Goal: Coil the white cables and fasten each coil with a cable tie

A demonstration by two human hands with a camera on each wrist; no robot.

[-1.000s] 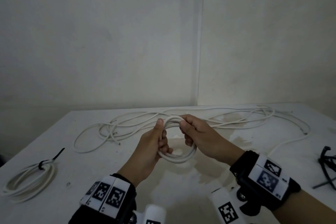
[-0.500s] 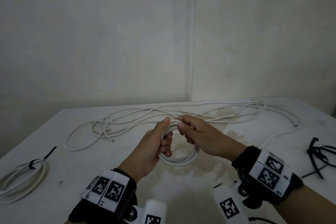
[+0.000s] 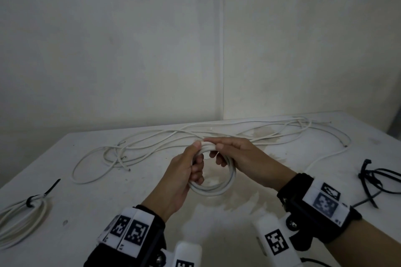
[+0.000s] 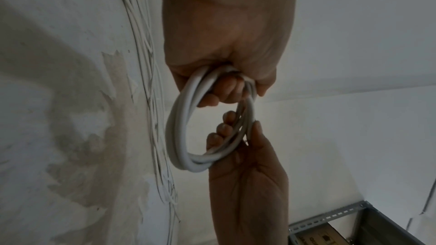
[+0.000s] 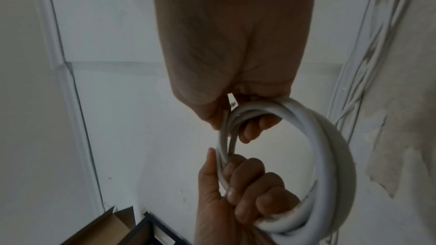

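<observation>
Both hands hold a small coil of white cable [image 3: 219, 188] upright above the middle of the table. My left hand [image 3: 196, 158] grips the coil's left side, thumb on top and fingers curled through the ring. My right hand [image 3: 214, 151] pinches the top of the coil next to the left thumb. The left wrist view shows the coil [image 4: 177, 128] running from the left hand [image 4: 226, 88] to the right hand [image 4: 235, 137]. From the right wrist, the coil [image 5: 330, 156] hangs between the right hand [image 5: 240, 118] and the left hand [image 5: 243, 189].
Long loose white cables [image 3: 173, 143] sprawl across the back of the white table [image 3: 108, 212]. A finished coil [image 3: 23, 219] with a black tie [image 3: 32, 200] lies at the left edge. Several black cable ties [image 3: 373, 180] lie at the right. A corner of walls stands behind.
Both hands have kept their hold on the coil. The right fingers have slid along its top towards the left thumb. The head view has shifted a little.
</observation>
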